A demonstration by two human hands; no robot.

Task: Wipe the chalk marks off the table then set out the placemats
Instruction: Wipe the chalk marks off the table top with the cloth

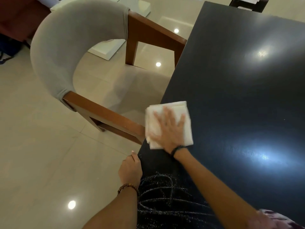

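Clearly the wiping is only partly done: the right hand (170, 131) presses flat, fingers spread, on a folded white cloth (168, 124) at the worktop (239, 96) edge, while scribbled chalk marks (166, 200) remain at 6 o'clock of the cloth, near the body. The left hand (130, 171) curls loosely against the worktop edge, holding nothing. No placemats are in view, so setting them out remains, by my judgement.

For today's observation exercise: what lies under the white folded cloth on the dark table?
The white folded cloth lies on the dark table, overhanging its edge. The right hand presses it flat. Any chalk beneath is hidden.
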